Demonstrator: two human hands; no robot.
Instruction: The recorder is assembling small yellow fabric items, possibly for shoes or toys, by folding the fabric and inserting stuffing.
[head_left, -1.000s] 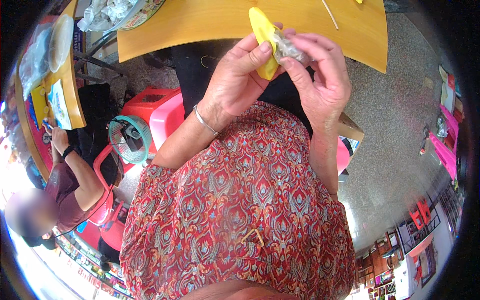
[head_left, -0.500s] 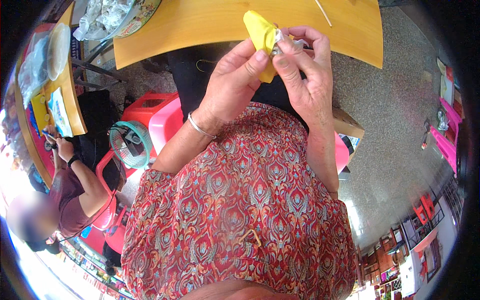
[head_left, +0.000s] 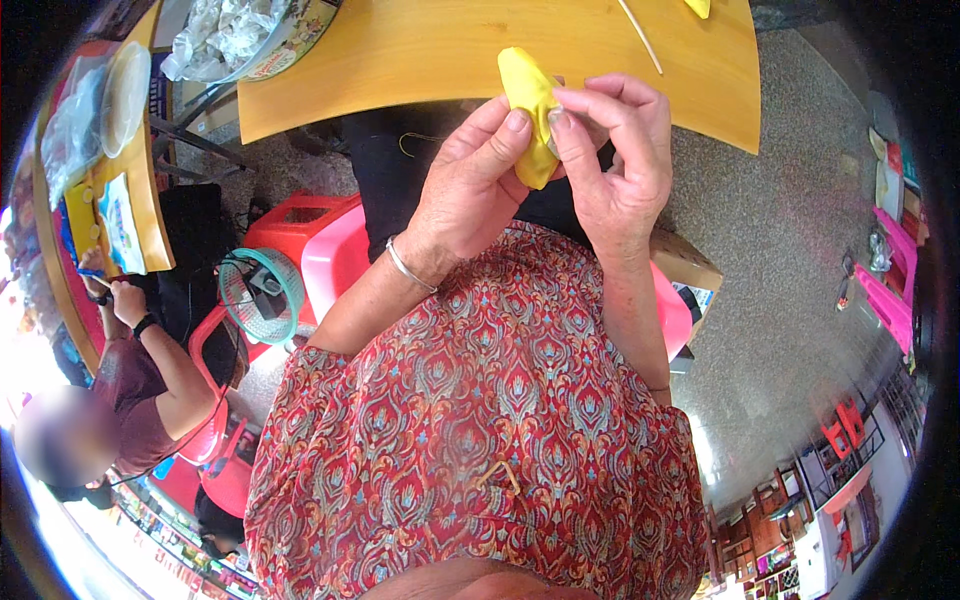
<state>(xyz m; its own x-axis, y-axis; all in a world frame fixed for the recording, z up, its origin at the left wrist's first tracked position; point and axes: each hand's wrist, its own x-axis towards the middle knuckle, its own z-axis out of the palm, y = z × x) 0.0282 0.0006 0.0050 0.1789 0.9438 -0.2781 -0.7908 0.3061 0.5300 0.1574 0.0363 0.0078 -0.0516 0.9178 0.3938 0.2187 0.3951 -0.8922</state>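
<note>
Currently, the fingers of the left hand (head_left: 465,185) are closed on a soft yellow piece (head_left: 527,85), thumb on top, the piece pointing away from the body. Right hand (head_left: 622,175): thumb and forefinger tips at the piece's right side, by a small pale bit (head_left: 553,120); cannot tell whether they pinch or only press. Its other fingers curl loosely.

Yellow piece is held up in the air, seen against the near edge of the wooden surface (head_left: 410,75). Metal bracelet (head_left: 405,262) on the left wrist; red patterned garment (head_left: 480,400) below.

On the surface, toward its right edge: a thin stick (head_left: 642,38), and beyond it another yellow piece (head_left: 700,6), partly out of view. By the surface's left edge, a tub (head_left: 290,45) heaped with clear plastic bags (head_left: 222,38).

Farther left, a second surface (head_left: 150,225) bears a round clear lid (head_left: 127,98) and a printed packet (head_left: 118,220). A co-worker sits at its near edge, one hand (head_left: 127,302) at something thin, too small to tell. Between the two people: red stool (head_left: 300,220), pink stool (head_left: 335,255), teal basket (head_left: 238,290). Off the surface's near right corner, a cardboard box (head_left: 685,262) near the wearer's right forearm.
</note>
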